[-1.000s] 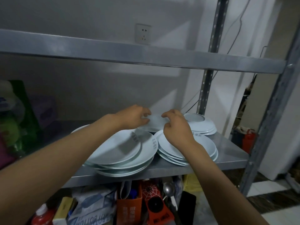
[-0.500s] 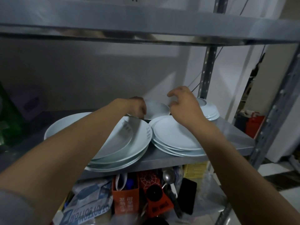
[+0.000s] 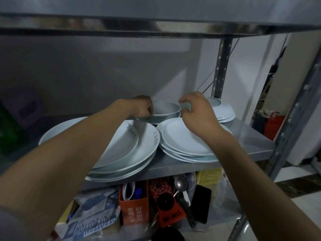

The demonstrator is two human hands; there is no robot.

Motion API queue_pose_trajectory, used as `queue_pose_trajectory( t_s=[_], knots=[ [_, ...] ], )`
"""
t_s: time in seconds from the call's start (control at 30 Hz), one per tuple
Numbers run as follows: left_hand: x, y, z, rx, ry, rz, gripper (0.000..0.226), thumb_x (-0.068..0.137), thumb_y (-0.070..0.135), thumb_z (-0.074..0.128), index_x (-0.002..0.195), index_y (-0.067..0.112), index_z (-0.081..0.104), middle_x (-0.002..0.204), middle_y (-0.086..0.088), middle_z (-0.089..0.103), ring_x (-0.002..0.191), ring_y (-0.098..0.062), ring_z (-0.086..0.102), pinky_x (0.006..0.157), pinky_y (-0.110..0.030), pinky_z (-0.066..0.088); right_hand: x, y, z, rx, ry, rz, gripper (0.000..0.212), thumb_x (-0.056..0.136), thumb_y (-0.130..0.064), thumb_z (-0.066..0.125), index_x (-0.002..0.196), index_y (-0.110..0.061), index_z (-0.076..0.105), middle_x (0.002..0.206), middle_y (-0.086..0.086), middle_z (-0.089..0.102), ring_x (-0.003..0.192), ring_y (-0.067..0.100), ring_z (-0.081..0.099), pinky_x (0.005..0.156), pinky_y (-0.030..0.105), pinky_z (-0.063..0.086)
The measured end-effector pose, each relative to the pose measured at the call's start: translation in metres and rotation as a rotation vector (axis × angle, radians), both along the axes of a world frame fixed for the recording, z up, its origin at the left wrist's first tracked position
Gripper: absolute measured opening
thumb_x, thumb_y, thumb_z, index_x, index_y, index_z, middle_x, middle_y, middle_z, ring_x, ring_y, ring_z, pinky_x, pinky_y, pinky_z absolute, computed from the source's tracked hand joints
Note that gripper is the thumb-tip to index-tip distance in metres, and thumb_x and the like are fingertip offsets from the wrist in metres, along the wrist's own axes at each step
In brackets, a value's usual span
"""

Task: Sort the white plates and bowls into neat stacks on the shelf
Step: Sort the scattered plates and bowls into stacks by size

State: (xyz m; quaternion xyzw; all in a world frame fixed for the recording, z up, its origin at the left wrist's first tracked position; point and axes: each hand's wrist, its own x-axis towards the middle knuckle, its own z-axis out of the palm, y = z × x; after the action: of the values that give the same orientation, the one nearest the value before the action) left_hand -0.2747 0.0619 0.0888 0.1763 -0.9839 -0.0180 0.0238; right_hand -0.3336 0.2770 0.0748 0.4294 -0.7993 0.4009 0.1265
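On the steel shelf (image 3: pixel 250 141) a stack of white bowls (image 3: pixel 165 110) stands at the back, between my two hands. My left hand (image 3: pixel 143 106) grips the left rim of the bowl stack with curled fingers. My right hand (image 3: pixel 196 110) hovers at the stack's right side, fingers loosely curled, thumb near the rim; whether it touches is unclear. A pile of large white plates (image 3: pixel 135 145) lies front left, partly under my left forearm. A lower stack of medium plates (image 3: pixel 184 141) lies front right. Upturned plates (image 3: pixel 224 110) sit at the back right.
The upper shelf (image 3: pixel 156 20) hangs low over the work area. A perforated steel post (image 3: pixel 221 66) stands at the back right, another post (image 3: pixel 295 119) at the front right. Below, the lower shelf holds an orange box (image 3: pixel 135 209), a spoon (image 3: pixel 180 183), packets and a black phone (image 3: pixel 201 204).
The camera has dropped and moved closer. A small plate both hands held over the stacks is gone; my left hand has settled on the bowl stack's rim and my right hand has opened slightly.
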Motion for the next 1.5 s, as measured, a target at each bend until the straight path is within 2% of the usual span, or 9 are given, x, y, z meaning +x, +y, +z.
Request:
queue_pose_trajectory(
  t_s=[0.2, 0.37, 0.53, 0.77, 0.93, 1.17, 1.27, 1.43, 1.5],
  knots=[
    [0.004, 0.001, 0.013, -0.145, 0.267, -0.056, 0.010, 0.083, 0.011, 0.058, 0.076, 0.011, 0.065, 0.093, -0.015, 0.068, 0.082, -0.030, 0.059, 0.066, -0.025, 0.032, 0.002, 0.009, -0.001, -0.052, -0.014, -0.013, 0.032, 0.085, -0.003, 0.051, 0.112, -0.014, 0.064, 0.121, 0.002, 0.052, 0.108, 0.015, 0.051, 0.085, 0.011, 0.028],
    [0.013, -0.003, 0.025, -0.193, 0.385, -0.075, 0.016, 0.089, 0.016, 0.055, 0.090, 0.008, 0.069, 0.100, -0.016, 0.069, 0.093, -0.035, 0.062, 0.071, -0.032, 0.042, 0.006, 0.018, 0.001, -0.086, -0.021, -0.023, 0.032, 0.083, -0.004, 0.053, 0.112, -0.014, 0.064, 0.121, 0.003, 0.053, 0.107, 0.016, 0.053, 0.088, 0.015, 0.032],
    [0.037, 0.027, 0.038, -0.183, 0.562, -0.194, 0.014, 0.090, 0.012, 0.056, 0.084, 0.007, 0.068, 0.086, -0.017, 0.070, 0.082, -0.033, 0.063, 0.068, -0.028, 0.038, 0.009, 0.035, 0.005, -0.119, -0.029, -0.074, 0.037, 0.087, -0.007, 0.054, 0.123, -0.014, 0.059, 0.129, 0.004, 0.053, 0.115, 0.019, 0.053, 0.089, 0.018, 0.034],
    [0.100, 0.058, 0.045, -0.347, 0.660, -0.419, 0.021, 0.088, 0.019, 0.053, 0.076, 0.008, 0.066, 0.066, -0.011, 0.065, 0.057, -0.031, 0.061, 0.052, -0.032, 0.045, 0.035, 0.050, 0.027, -0.159, -0.033, -0.060, 0.062, 0.095, -0.023, 0.056, 0.147, -0.038, 0.026, 0.147, 0.006, 0.042, 0.128, 0.023, 0.046, 0.102, 0.034, 0.039],
    [0.158, 0.066, 0.041, -0.420, 0.693, -0.464, 0.020, 0.090, 0.018, 0.052, 0.089, 0.011, 0.071, 0.075, -0.003, 0.070, 0.062, -0.028, 0.064, 0.052, -0.035, 0.051, 0.066, 0.048, 0.024, -0.137, -0.024, 0.050, 0.034, 0.090, -0.025, 0.063, 0.123, -0.023, 0.060, 0.128, 0.005, 0.058, 0.112, 0.020, 0.056, 0.099, 0.039, 0.045],
    [0.215, 0.080, 0.031, -0.424, 0.687, -0.425, 0.013, 0.087, 0.016, 0.057, 0.086, 0.011, 0.069, 0.077, 0.000, 0.071, 0.066, -0.024, 0.067, 0.054, -0.035, 0.053, 0.109, 0.037, 0.013, -0.278, -0.007, 0.090, 0.007, 0.086, -0.024, 0.068, 0.088, -0.026, 0.062, 0.087, -0.008, 0.066, 0.090, 0.010, 0.059, 0.079, 0.025, 0.044],
    [0.234, 0.081, 0.022, -0.306, 0.725, -0.384, 0.023, 0.090, 0.028, 0.054, 0.092, 0.016, 0.073, 0.086, 0.005, 0.074, 0.077, -0.016, 0.068, 0.065, -0.032, 0.055, 0.121, 0.032, 0.000, -0.315, -0.010, 0.094, 0.009, 0.085, -0.022, 0.070, 0.091, -0.026, 0.063, 0.094, -0.010, 0.067, 0.092, 0.006, 0.059, 0.084, 0.023, 0.045],
    [0.253, 0.074, 0.024, 0.354, 0.659, -0.186, 0.058, 0.088, 0.061, 0.039, 0.104, 0.017, 0.074, 0.102, 0.013, 0.069, 0.097, -0.002, 0.063, 0.091, -0.026, 0.050, 0.136, 0.027, -0.023, -0.268, -0.028, 0.109, 0.010, 0.086, -0.016, 0.068, 0.093, -0.021, 0.063, 0.100, -0.007, 0.066, 0.093, 0.008, 0.057, 0.081, 0.025, 0.043],
    [0.256, 0.067, 0.028, 0.340, 0.721, -0.128, 0.056, 0.088, 0.060, 0.036, 0.109, 0.023, 0.073, 0.110, 0.008, 0.071, 0.104, -0.004, 0.063, 0.093, -0.022, 0.048, 0.139, 0.026, -0.030, -0.242, -0.016, 0.113, 0.009, 0.085, -0.013, 0.068, 0.092, -0.017, 0.064, 0.097, -0.004, 0.066, 0.092, 0.012, 0.058, 0.081, 0.028, 0.045]
  ],
)
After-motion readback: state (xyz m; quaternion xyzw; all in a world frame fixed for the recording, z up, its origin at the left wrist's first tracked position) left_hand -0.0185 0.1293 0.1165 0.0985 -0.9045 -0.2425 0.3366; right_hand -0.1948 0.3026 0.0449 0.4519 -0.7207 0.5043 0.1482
